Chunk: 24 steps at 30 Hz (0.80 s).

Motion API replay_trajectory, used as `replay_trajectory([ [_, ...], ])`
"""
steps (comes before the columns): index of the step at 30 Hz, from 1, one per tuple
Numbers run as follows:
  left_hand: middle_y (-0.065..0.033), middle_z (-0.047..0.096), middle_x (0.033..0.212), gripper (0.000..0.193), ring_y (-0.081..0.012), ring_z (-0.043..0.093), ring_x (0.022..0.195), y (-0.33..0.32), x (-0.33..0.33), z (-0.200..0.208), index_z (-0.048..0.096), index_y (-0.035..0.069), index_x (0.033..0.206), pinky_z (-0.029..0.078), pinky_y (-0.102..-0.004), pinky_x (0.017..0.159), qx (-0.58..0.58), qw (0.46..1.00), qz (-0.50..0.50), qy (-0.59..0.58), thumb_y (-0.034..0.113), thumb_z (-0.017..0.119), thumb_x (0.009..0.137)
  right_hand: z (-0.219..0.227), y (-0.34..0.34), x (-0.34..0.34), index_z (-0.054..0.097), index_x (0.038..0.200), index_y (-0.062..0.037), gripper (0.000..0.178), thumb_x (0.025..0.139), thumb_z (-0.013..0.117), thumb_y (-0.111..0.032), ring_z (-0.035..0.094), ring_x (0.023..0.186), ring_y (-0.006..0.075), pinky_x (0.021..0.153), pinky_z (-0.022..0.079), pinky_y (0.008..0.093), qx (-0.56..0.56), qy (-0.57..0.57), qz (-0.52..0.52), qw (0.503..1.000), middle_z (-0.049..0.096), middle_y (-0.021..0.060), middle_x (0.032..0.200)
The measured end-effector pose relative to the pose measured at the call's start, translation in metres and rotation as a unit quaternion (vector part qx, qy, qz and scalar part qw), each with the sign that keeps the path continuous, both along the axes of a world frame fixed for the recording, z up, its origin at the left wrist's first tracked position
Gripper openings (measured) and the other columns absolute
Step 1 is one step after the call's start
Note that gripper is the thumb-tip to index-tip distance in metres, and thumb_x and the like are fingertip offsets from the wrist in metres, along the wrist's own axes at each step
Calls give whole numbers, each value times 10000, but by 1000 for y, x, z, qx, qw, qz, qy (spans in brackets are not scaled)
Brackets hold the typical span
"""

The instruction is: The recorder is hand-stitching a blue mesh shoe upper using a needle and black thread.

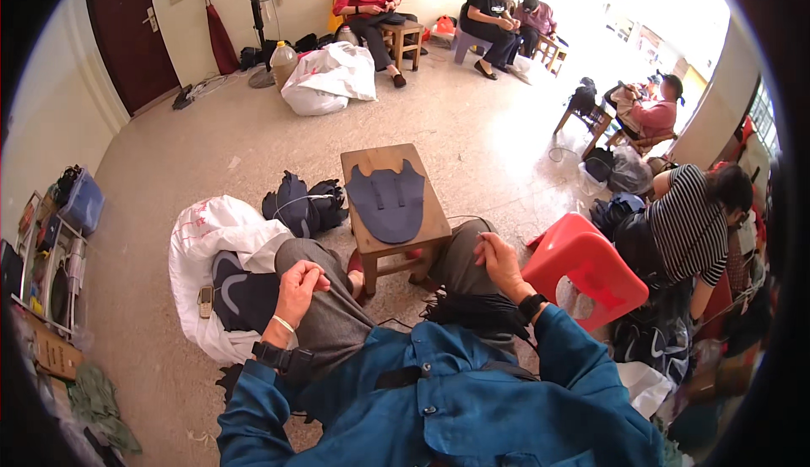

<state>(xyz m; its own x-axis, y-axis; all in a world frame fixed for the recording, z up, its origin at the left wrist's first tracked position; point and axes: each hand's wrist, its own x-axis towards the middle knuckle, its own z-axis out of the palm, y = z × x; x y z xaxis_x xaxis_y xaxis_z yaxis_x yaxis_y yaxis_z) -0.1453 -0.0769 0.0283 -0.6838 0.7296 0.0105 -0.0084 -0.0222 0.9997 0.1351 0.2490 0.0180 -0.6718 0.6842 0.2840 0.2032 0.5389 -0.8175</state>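
My left hand (297, 291) hovers over my left thigh with its fingers curled together; anything inside them is too small to make out. Above my right knee my right hand (499, 266) is closed in a pinch, and what it may hold is not visible. Between and beyond the hands, a dark navy cut fabric piece (386, 203) with slits and a rounded near end lies flat on a small wooden stool (375, 246). Neither hand touches it. A bundle of black cords (474, 311) rests on my lap near the right wrist.
A white sack (202, 252) with dark fabric pieces (245, 298) and a phone (206, 302) is at left. Dark bundles (304, 204) lie beside the wooden stool. A red plastic stool (586, 269) stands at right, near a person in stripes (688, 226). Several people sit farther back.
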Motion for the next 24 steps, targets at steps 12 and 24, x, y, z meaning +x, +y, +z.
replay_trajectory([
  [12,-23,659,826,123,-78,620,743,95,-4,-22,650,11,934,517,-215,683,-53,998,-38,-16,94,567,968,7,-6,-2,593,1105,-17,179,961,488,-37,619,562,158,554,502,295,6,-27,6,1000,672,94,779],
  [24,-75,610,870,67,-214,602,841,151,32,-41,650,19,877,478,-332,765,-54,966,-84,239,59,601,900,51,-22,-23,486,1078,-17,91,1008,439,-49,606,611,115,547,487,226,-396,49,114,910,648,99,879],
])
